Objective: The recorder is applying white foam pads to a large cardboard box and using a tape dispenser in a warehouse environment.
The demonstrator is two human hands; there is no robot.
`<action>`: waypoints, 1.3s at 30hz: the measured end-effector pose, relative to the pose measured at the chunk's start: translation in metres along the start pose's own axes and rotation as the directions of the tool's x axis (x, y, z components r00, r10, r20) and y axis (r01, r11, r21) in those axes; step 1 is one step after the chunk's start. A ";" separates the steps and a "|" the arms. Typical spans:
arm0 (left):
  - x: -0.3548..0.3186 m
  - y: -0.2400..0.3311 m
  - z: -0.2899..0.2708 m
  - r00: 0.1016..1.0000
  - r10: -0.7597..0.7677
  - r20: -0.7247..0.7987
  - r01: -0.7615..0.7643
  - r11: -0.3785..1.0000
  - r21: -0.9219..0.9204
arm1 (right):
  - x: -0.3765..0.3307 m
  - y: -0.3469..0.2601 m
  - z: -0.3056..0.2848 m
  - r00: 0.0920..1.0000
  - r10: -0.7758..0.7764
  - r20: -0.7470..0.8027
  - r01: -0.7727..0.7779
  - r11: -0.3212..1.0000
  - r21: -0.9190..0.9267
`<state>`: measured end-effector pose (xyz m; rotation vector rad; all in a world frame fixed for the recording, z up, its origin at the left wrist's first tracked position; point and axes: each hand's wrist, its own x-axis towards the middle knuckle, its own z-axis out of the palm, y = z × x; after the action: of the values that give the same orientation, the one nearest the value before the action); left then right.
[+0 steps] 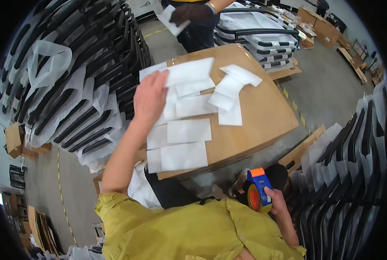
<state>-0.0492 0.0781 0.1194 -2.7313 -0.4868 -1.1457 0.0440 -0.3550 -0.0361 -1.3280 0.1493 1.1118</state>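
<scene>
My left hand [150, 99] reaches over a large cardboard box and pinches the left end of a white foam sheet [191, 71]. That sheet looks slightly raised above others like it. More white foam sheets [188, 131] lie in overlapping rows along the box's left side. A small loose heap of foam pieces [230, 89] rests near the middle of the box top. Down by my right side, my right hand [276, 200] is closed round a blue tape dispenser [261, 190] with an orange top and a roll of tape in it.
The cardboard box [267, 112] stands before me. Stacked black frames in white wrapping [85, 78] crowd the left, with more black frames [345, 173] at right. Across the box, a person's dark-gloved hand [192, 14] holds a white sheet. Another frame stack [263, 34] stands beyond.
</scene>
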 end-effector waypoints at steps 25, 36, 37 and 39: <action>0.064 -0.120 0.253 0.828 -0.396 0.397 0.260 0.898 0.354 | 0.040 -0.020 0.000 0.962 0.174 -0.210 -0.171 0.985 0.036; 0.110 0.034 0.229 0.963 -0.018 0.270 0.139 0.890 -0.435 | 0.033 -0.006 -0.018 0.980 0.117 -0.158 -0.115 0.993 0.022; 0.105 0.065 0.224 0.968 0.100 0.228 0.046 0.830 -0.556 | 0.032 -0.002 -0.021 0.978 0.105 -0.180 -0.100 0.994 0.037; 0.087 0.113 0.233 0.960 0.193 0.203 -0.083 0.887 -0.454 | 0.029 -0.003 -0.017 0.988 0.070 -0.138 -0.066 0.997 0.029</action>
<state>0.2030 0.0513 0.0186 -3.2567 -0.0457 -0.9874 0.0693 -0.3526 -0.0582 -1.3873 0.3124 1.0710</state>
